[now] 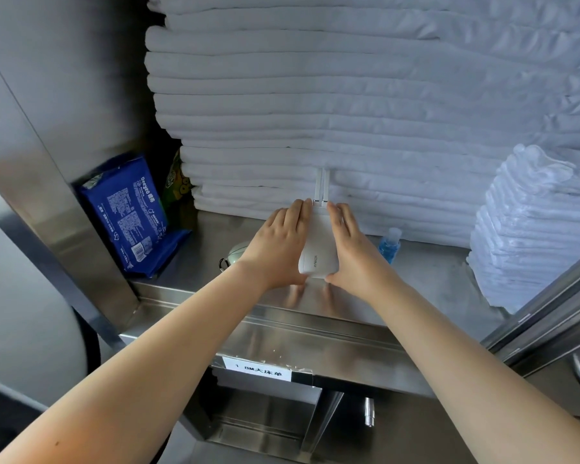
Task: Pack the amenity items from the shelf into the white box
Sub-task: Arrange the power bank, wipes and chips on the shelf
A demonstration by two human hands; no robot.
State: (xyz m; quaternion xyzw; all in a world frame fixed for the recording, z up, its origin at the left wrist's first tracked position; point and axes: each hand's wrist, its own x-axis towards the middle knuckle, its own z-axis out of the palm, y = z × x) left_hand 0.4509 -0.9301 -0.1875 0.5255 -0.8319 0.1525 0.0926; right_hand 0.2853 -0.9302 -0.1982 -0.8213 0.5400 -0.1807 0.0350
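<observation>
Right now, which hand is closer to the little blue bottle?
Right. The right hand lies just left of the blue bottle; the left hand is farther, beyond the white box.

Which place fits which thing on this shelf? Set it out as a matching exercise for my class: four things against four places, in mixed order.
Things:
1. white box
2. blue wipes pack
3. blue bottle
4. folded white linen stack

Places:
A. leaning at the left end of the shelf
B. filling the back of the shelf
C. held between the left hand and the right hand
D. just right of the right hand

Pairs: 1-C, 2-A, 3-D, 4-B.
</observation>
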